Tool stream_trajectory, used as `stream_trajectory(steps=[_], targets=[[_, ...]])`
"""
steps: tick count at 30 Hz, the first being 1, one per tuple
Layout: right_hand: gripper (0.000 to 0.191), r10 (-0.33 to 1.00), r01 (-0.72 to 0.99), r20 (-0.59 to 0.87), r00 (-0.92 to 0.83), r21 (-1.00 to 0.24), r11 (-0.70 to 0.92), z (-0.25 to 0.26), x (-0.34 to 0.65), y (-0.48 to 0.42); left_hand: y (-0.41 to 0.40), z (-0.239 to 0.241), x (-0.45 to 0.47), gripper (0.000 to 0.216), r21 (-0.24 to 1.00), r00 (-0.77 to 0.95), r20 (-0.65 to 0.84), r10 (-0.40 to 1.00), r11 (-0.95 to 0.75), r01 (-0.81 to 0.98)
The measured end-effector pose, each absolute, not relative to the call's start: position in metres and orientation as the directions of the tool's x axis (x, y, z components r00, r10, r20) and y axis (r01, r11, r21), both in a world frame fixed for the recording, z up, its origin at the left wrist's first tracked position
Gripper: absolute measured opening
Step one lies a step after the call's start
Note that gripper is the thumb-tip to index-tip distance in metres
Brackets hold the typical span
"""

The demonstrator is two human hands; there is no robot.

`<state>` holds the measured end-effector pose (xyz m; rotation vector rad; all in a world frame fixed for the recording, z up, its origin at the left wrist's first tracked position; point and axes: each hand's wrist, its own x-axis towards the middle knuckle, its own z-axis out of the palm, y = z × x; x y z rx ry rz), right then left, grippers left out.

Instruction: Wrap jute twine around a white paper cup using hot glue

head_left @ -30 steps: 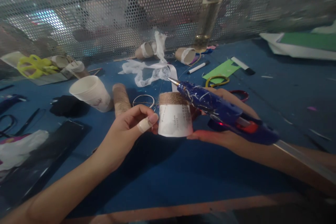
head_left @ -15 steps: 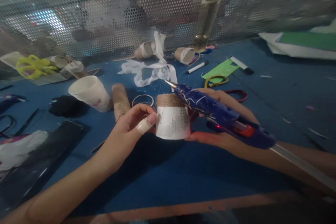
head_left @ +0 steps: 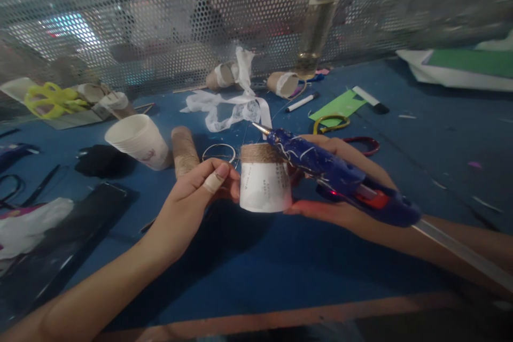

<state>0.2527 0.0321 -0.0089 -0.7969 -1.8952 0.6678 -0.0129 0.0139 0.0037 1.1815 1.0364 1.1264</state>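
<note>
An upturned white paper cup (head_left: pixel 265 186) with brown twine wound round its top band is held above the blue table between both hands. My left hand (head_left: pixel 196 200), a plaster on its thumb, pinches the cup's left side. My right hand (head_left: pixel 340 181) grips a blue glue gun (head_left: pixel 332 168) and its fingertips also touch the cup's right and lower side. The gun's metal nozzle (head_left: pixel 260 129) points left, just above the twine band.
A second white cup (head_left: pixel 138 141) lies tipped beside a twine spool (head_left: pixel 183 150) and a wire ring (head_left: pixel 218 152). White lace ribbon (head_left: pixel 228 109), cardboard rolls, markers, green paper (head_left: pixel 339 105), scissors (head_left: pixel 344 131) and yellow scissors (head_left: pixel 50 100) lie on the table. A perforated metal screen stands behind.
The cup and glue gun shifted slightly left and back. My left thumb slid up along the cup's side toward the twine band.
</note>
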Motion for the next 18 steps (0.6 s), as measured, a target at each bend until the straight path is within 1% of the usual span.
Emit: stream_trajectory(steps=[6,13,18], targets=[[0.066,0.761,0.272,0.539,-0.361,-0.720,0.639,-0.0079,0.2543,0.0330,0.0144,0.0040,-0.0122,0.025,0.994,0.158,-0.019,0.987,0.036,-0.103],[0.059,0.720,0.209,0.590,-0.365,-0.701,0.681,-0.0084,0.2530,0.0337,0.0156,0.0054,-0.0115,0.025,0.993,0.172,-0.016,0.985,0.035,-0.108],[0.066,0.738,0.181,0.574,-0.354,-0.732,0.657,-0.0090,0.2522,0.0336,0.0148,0.0049,-0.0136,0.026,0.997,0.162,0.002,0.987,0.011,-0.075]])
